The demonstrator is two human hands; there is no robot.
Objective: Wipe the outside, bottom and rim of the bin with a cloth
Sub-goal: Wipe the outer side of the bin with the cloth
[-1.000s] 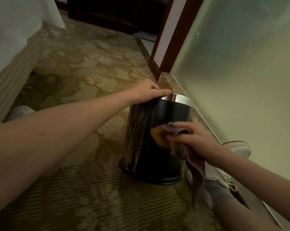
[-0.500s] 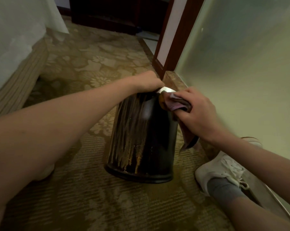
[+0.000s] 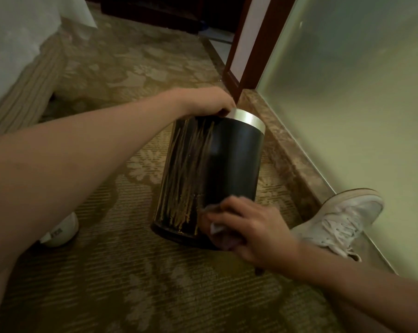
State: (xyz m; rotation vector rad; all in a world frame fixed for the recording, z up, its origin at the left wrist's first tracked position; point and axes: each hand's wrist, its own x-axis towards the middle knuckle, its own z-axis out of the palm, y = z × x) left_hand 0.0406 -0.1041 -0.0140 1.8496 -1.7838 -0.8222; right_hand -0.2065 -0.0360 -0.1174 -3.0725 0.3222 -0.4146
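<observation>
Presently the bin (image 3: 227,169) on the carpet (image 3: 131,272) is being gripped at its 12 o'clock rim (image 3: 247,118) by the left hand (image 3: 206,102), the cloth (image 3: 216,227) being clutched low at 5 o'clock by the right hand (image 3: 253,233); judged light, stiff, slick.

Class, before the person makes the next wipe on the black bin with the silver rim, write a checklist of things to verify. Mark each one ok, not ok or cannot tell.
1. Left hand grips the silver rim of the black cylindrical bin: ok.
2. Right hand holds the crumpled cloth against the bin's lower wall: ok.
3. Bin stands flat on the patterned carpet: cannot tell, the hand hides part of the base.
4. Bottom wiped: cannot tell, out of sight.
5. White shoe apart from the bin: ok.
</observation>
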